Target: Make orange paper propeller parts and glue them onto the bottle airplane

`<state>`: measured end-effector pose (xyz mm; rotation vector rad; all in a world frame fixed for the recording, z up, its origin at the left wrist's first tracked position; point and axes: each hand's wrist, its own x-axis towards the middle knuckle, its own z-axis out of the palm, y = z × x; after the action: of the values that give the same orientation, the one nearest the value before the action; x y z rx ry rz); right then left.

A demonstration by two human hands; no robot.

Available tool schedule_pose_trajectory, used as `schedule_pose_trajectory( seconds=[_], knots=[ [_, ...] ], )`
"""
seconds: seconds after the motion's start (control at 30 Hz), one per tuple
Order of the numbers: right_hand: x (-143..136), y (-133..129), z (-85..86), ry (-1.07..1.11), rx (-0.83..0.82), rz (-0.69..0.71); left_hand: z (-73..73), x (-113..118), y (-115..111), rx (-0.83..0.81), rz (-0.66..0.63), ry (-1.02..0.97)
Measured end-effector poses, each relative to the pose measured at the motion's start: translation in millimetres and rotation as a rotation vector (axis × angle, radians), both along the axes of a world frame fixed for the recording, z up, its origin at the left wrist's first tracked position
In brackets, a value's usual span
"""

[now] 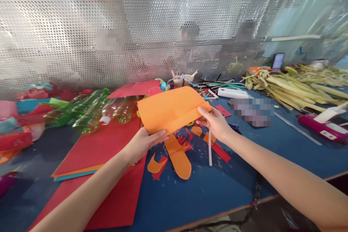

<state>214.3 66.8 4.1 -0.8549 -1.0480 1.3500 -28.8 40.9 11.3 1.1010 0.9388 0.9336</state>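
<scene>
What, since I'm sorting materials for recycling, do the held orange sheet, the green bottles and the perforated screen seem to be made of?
Orange sheet: probably felt or craft foam, matte; it bends in a smooth curve.
Green bottles: most likely plastic, glossy; see-through with bright highlights.
Perforated screen: perhaps metal, shiny; silvery with rows of holes.

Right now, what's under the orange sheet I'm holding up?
Below the orange sheet, a round-ended orange cutout and red scraps lie on the blue table. Whatever is directly behind the sheet is covered.
</scene>
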Motion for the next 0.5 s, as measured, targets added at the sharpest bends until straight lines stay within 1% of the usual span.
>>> schedule_pose_trajectory(
  seconds=[0.07, 0.13, 0.2, 0.3, 0.4, 0.5],
  knots=[
    [-5.8, -6.0, 0.8, -0.02, -0.019, 0.101, -1.7, 0.0, -0.2, 0.016, 0.011, -0.015],
    [-13.1, -13.7, 0.3, -0.061, -0.028, 0.202, -0.5, 1.2, -2.5, 0.034, -0.002, -0.009],
    [-20.2, -21.4, -1.5, -0.096, -0.02, 0.258, 2.8, 4.2, -6.9, 0.049, -0.028, 0.026],
    [-27.5, -29.0, -4.9, -0.124, 0.011, 0.257, 9.2, 11.1, -15.6, 0.072, -0.059, 0.088],
    [-30.1, -30.5, -6.5, -0.132, 0.047, 0.205, 14.7, 17.0, -20.9, 0.087, -0.02, 0.116],
    [-29.2, -28.6, -5.6, -0.132, 0.065, 0.156, 17.6, 16.5, -18.5, 0.075, 0.019, 0.132]
  ],
)
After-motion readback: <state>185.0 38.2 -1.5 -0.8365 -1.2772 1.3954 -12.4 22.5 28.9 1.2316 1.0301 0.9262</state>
